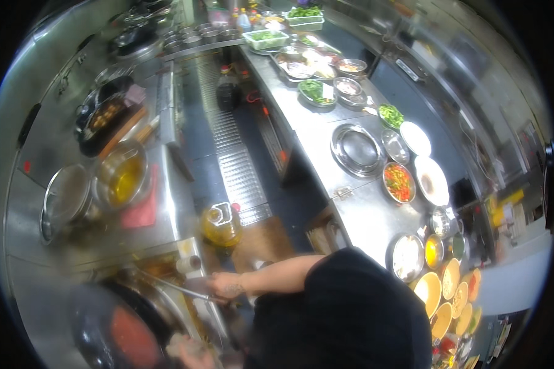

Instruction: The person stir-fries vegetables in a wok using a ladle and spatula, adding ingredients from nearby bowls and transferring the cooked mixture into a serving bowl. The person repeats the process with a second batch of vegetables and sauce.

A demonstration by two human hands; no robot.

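My right hand (pixel 226 284) grips the long metal handle (pixel 180 289) of a cooking utensil, probably a ladle. Its far end reaches over the stove, and I cannot make out its head. At the bottom edge my left hand (pixel 194 354), blurred and partly cut off, holds a pale cloth (pixel 182 343) against the near rim of a black wok (pixel 90 318). The wok looks tilted, with a reddish patch (pixel 134 336) inside that is too blurred to name. Beyond it, a steel burner surround (pixel 166 300) shows.
Left of me on the steel counter stand a metal bowl of yellow oil (pixel 122 182), a strainer (pixel 67 193) and a red cloth (pixel 141 207). A plastic oil jug (pixel 221 224) stands by the counter's edge. Behind me a steel worktable (pixel 304 133) bears bowls of chopped peppers (pixel 398 182) and greens (pixel 317 91).
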